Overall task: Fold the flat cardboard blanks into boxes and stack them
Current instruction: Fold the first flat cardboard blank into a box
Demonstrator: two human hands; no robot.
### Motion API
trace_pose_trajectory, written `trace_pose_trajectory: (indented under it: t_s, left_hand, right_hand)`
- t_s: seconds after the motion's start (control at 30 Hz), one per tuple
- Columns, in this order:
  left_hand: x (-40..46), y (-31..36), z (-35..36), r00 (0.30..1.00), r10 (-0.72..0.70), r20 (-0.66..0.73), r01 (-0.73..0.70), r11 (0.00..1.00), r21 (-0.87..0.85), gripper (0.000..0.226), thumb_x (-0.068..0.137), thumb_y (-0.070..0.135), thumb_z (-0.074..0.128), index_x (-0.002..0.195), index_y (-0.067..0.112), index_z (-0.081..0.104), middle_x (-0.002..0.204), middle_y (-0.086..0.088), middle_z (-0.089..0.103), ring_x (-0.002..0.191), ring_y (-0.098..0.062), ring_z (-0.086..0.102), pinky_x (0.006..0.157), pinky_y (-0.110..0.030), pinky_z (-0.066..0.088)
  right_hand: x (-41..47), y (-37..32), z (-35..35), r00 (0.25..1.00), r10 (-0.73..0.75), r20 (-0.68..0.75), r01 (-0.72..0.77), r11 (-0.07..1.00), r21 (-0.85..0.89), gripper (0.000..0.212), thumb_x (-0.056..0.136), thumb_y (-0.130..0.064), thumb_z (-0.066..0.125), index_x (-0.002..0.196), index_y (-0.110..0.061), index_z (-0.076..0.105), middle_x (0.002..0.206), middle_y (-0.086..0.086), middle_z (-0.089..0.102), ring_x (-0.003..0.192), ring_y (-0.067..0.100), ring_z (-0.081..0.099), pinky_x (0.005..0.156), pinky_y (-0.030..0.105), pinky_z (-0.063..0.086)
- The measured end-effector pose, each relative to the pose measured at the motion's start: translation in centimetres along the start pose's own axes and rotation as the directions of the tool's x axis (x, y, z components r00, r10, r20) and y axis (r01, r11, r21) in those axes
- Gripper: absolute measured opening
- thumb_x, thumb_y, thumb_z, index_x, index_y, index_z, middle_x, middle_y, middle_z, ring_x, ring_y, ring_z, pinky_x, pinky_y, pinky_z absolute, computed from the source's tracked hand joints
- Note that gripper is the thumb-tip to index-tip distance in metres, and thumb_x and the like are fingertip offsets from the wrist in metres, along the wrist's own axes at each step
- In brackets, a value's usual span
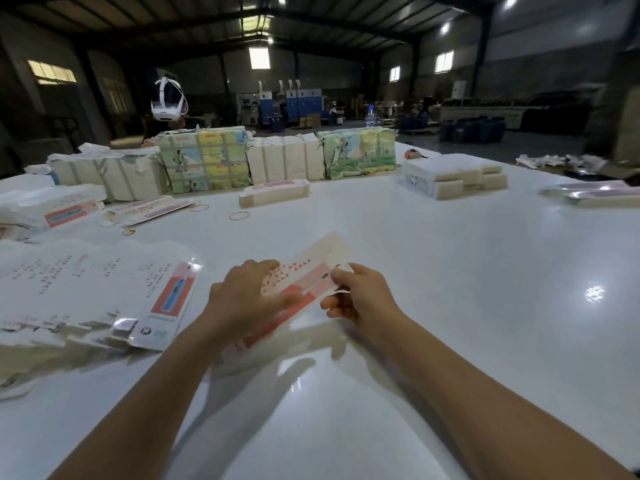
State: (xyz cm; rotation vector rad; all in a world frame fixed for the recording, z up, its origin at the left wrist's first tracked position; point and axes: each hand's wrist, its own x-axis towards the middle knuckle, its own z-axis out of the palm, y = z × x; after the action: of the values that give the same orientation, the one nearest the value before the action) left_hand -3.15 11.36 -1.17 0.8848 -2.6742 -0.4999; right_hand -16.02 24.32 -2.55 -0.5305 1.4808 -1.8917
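A long pink-and-white cardboard blank is held above the white table, slanting from lower left to upper right. My left hand grips its left side, thumb under and fingers over the printed face. My right hand pinches its right edge between thumb and fingers. A spread pile of flat blanks lies to the left of my hands. A small stack of the same blanks sits further back in the middle.
Strapped bundles of cartons line the far side of the table. Another pale stack stands at the back right, with shiny blanks at the right edge. Rubber bands lie loose. A white headset shows behind the bundles.
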Motion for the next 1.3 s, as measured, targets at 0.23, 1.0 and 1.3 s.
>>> trace_pose_trajectory:
  t_s: [0.23,1.0,1.3]
  left_hand:
    - [-0.2,1.4,3.7,0.985,0.072,-0.157,-0.024,0.957,0.289,0.095,0.069,0.079,0.051,0.141,0.022,0.026,0.133,0.0,0.043,0.114,-0.018,0.046,0.099,-0.043,0.036]
    - [-2.6,0.6,3.3,0.913,0.206,-0.351,-0.099,0.949,0.3,0.081,0.063,0.058,0.075,0.128,0.021,0.042,0.116,-0.001,0.056,0.099,-0.018,0.055,0.1,-0.041,0.03]
    - [-2.3,0.1,2.3,0.915,0.18,-0.361,-0.141,0.981,0.13,0.062,0.068,0.052,0.076,0.115,0.021,0.05,0.113,0.001,0.064,0.087,-0.022,0.062,0.087,-0.039,0.038]
  right_hand:
    - [-0.3,0.8,0.2,1.0,-0.027,-0.005,0.026,0.987,-0.156,0.017,0.093,-0.009,0.05,0.101,-0.003,0.063,0.088,0.019,0.07,0.054,0.018,0.062,0.049,0.027,0.051]
    - [-0.8,0.4,0.4,0.998,0.027,0.057,-0.023,0.998,-0.055,0.016,0.09,-0.01,0.055,0.088,-0.011,0.071,0.078,0.003,0.071,0.082,0.023,0.066,0.057,0.029,0.054]
    - [-1.5,1.3,0.7,0.974,-0.188,0.129,0.216,0.94,-0.264,0.02,0.089,-0.024,0.062,0.109,-0.028,0.06,0.101,-0.002,0.064,0.076,0.013,0.067,0.067,0.029,0.057]
